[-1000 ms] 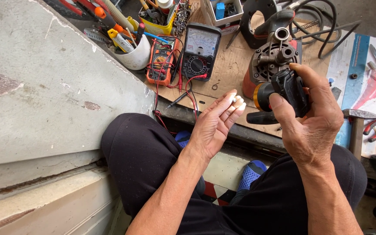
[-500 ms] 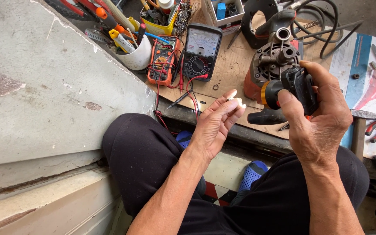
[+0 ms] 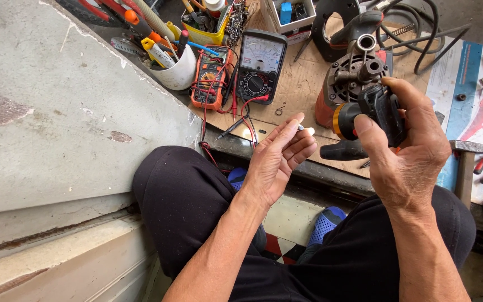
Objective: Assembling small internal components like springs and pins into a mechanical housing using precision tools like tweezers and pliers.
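Over the wooden board (image 3: pixel 303 84) | right hand (image 3: pixel 406 151) gripping a black power tool part (image 3: pixel 378 109) tight | left hand (image 3: pixel 278 162) pinching a small white piece (image 3: pixel 308 130) between fingertips | multimeter (image 3: pixel 259 66) sitting nearby

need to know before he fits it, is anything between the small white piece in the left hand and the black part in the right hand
Nothing visible: only open air lies between the white piece in the left hand and the black part in the right hand.
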